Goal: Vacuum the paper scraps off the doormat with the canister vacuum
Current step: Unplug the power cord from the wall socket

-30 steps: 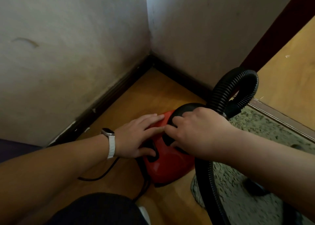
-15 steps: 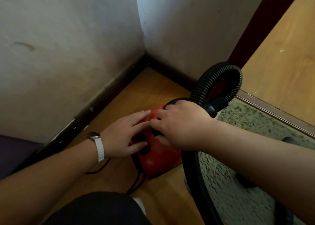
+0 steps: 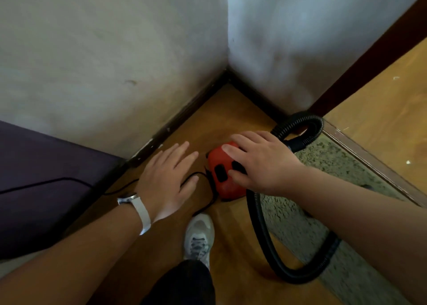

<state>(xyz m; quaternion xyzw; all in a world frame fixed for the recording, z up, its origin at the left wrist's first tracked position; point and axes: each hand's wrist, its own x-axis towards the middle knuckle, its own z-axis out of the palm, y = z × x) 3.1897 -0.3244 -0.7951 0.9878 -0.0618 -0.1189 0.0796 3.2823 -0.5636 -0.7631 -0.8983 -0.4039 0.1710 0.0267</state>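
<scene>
While you lean into the corner of the room, your right hand [image 3: 261, 163] rests on top of the red canister vacuum [image 3: 220, 177], fingers nearly straight and laid over its shell, thumb tip at the edge of one black recess. It covers the body rather than wrapping around it. Your left hand [image 3: 168, 179] is at the canister's 9 o'clock, apart from it, flat and wide open with fingers spread, holding nothing. Whether its palm touches the wooden floor [image 3: 233, 230] you cannot tell. The canister sits on that floor, just beside the doormat [image 3: 328, 189], which lies at its 3 o'clock. A black hose [image 3: 256, 221] arches up at the canister's 1 o'clock and also sweeps past its 5 o'clock, curving across the mat's edge. A thin black cord [image 3: 69, 180] trails away toward 9 o'clock. Your white shoe [image 3: 199, 237] stands at the canister's 6 o'clock, and a watch [image 3: 132, 200] is on your left wrist.
</scene>
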